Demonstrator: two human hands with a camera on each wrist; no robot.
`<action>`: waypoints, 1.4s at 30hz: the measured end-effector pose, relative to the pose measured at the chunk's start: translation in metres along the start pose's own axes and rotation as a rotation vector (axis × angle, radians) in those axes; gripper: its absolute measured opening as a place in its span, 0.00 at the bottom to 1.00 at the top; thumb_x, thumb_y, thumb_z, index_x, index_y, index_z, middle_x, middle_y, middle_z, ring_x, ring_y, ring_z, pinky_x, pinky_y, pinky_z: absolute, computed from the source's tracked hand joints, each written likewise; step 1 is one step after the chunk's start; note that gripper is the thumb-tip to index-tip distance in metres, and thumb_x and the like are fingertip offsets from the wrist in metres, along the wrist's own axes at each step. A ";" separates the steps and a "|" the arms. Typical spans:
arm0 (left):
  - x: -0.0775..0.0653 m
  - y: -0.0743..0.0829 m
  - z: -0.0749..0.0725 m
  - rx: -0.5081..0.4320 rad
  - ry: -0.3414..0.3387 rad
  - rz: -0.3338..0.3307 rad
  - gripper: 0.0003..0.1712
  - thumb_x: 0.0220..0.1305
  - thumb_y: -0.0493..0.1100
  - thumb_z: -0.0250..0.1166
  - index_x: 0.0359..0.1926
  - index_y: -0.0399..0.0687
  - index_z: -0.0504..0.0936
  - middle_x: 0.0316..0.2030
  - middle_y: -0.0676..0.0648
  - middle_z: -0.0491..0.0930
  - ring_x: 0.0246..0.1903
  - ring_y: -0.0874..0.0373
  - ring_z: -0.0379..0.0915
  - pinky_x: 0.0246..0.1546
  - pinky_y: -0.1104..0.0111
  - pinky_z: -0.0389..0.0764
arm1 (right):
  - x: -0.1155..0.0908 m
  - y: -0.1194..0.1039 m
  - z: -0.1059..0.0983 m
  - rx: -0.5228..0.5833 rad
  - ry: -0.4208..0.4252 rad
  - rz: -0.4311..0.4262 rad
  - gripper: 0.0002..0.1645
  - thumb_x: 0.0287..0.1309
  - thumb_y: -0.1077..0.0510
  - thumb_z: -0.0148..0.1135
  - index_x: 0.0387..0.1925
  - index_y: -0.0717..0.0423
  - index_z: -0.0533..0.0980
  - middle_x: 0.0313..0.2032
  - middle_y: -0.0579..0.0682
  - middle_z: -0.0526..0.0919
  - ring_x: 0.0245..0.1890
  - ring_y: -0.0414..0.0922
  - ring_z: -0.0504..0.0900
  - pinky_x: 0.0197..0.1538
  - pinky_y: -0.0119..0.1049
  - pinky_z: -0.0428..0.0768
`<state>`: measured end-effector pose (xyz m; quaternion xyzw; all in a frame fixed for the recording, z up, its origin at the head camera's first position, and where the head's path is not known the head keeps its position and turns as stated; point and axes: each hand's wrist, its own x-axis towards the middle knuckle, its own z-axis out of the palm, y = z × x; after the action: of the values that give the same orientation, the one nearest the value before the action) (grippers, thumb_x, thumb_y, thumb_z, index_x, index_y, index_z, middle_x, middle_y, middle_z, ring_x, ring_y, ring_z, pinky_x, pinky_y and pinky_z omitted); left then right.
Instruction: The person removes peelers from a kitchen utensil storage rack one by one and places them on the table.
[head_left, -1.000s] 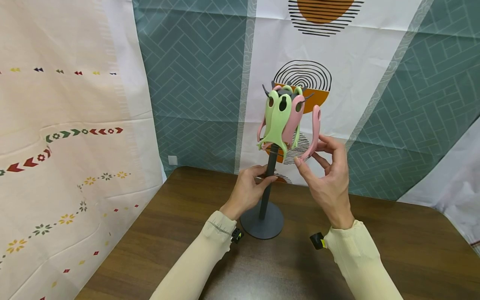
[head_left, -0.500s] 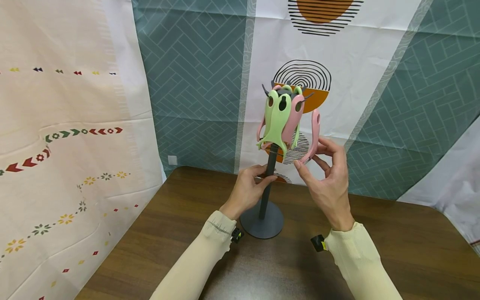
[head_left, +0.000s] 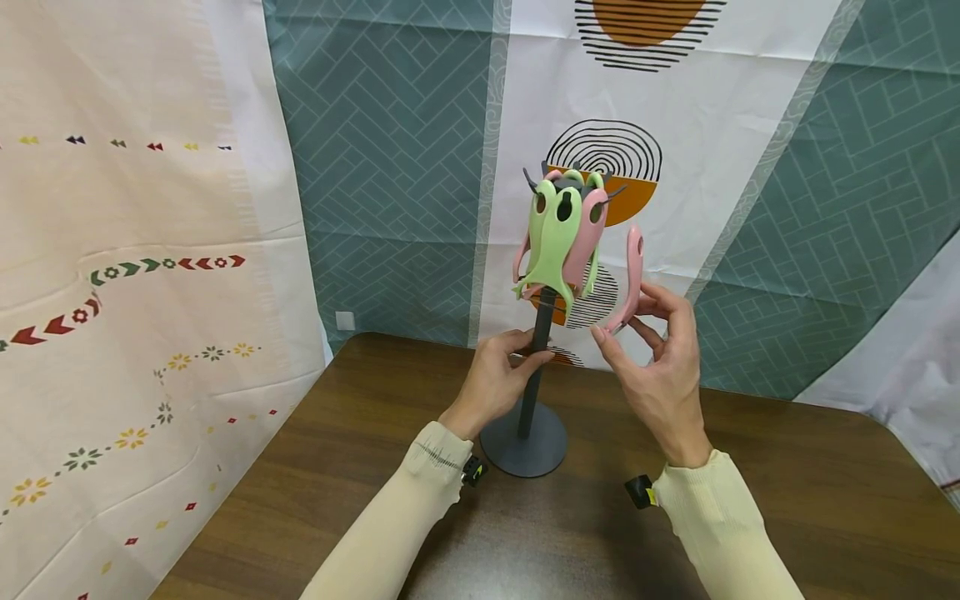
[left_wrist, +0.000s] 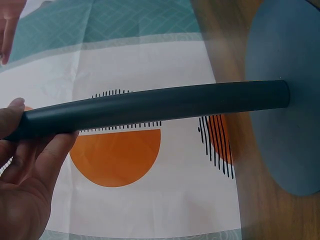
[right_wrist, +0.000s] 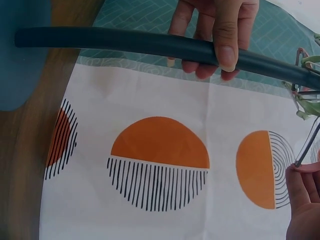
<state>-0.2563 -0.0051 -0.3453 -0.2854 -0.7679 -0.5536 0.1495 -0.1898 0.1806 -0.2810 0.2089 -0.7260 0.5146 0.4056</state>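
A dark grey stand [head_left: 531, 400] rises from a round base on the table. From the hooks at its top hang several green peelers [head_left: 555, 242] and pink peelers, handles up and forked heads down. My left hand [head_left: 491, 379] pinches the pole below them between thumb and fingers; in the left wrist view the pole [left_wrist: 150, 107] runs from that grip to the base. Right of the stand, my right hand [head_left: 663, 387] holds a pink peeler [head_left: 633, 271] near its head, handle pointing up, apart from the others. Its thin blade edge [right_wrist: 308, 145] shows in the right wrist view.
The stand is on a brown wooden table [head_left: 352, 450]. Close behind hangs a teal and white patterned cloth [head_left: 397, 208]. Another patterned cloth [head_left: 150, 292] hangs along the left side, and a white one [head_left: 900, 358] at the right.
My right hand has shifted slightly down and to the right with the pink peeler, whose handle top is now lower. The left hand and the stand hold still.
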 end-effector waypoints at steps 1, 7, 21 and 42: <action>0.000 0.000 0.000 0.001 0.001 0.001 0.17 0.67 0.40 0.69 0.55 0.43 0.86 0.38 0.47 0.87 0.40 0.58 0.82 0.38 0.72 0.85 | 0.000 -0.001 0.000 -0.001 0.000 0.001 0.41 0.49 0.73 0.73 0.66 0.64 0.69 0.53 0.43 0.73 0.53 0.42 0.74 0.60 0.25 0.79; 0.000 0.000 -0.001 0.001 0.005 -0.004 0.15 0.67 0.39 0.69 0.54 0.44 0.87 0.36 0.47 0.87 0.38 0.58 0.80 0.37 0.72 0.85 | -0.002 0.003 -0.001 -0.011 0.003 0.015 0.41 0.49 0.73 0.74 0.66 0.65 0.69 0.52 0.37 0.72 0.52 0.41 0.73 0.60 0.25 0.79; 0.000 -0.001 -0.001 -0.008 0.008 -0.004 0.15 0.67 0.40 0.70 0.54 0.45 0.87 0.36 0.47 0.88 0.38 0.59 0.80 0.37 0.72 0.85 | -0.008 0.022 -0.005 -0.054 -0.003 0.044 0.42 0.48 0.73 0.75 0.66 0.64 0.68 0.53 0.51 0.73 0.52 0.41 0.73 0.60 0.23 0.78; -0.001 -0.001 -0.001 -0.004 0.002 -0.006 0.17 0.68 0.42 0.69 0.55 0.44 0.87 0.36 0.47 0.87 0.37 0.59 0.79 0.36 0.63 0.86 | -0.023 0.051 -0.016 -0.098 -0.009 0.138 0.45 0.48 0.69 0.78 0.68 0.54 0.69 0.54 0.43 0.72 0.54 0.42 0.73 0.58 0.22 0.79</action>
<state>-0.2562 -0.0059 -0.3460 -0.2827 -0.7676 -0.5559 0.1479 -0.2072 0.2121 -0.3267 0.1407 -0.7649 0.5041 0.3756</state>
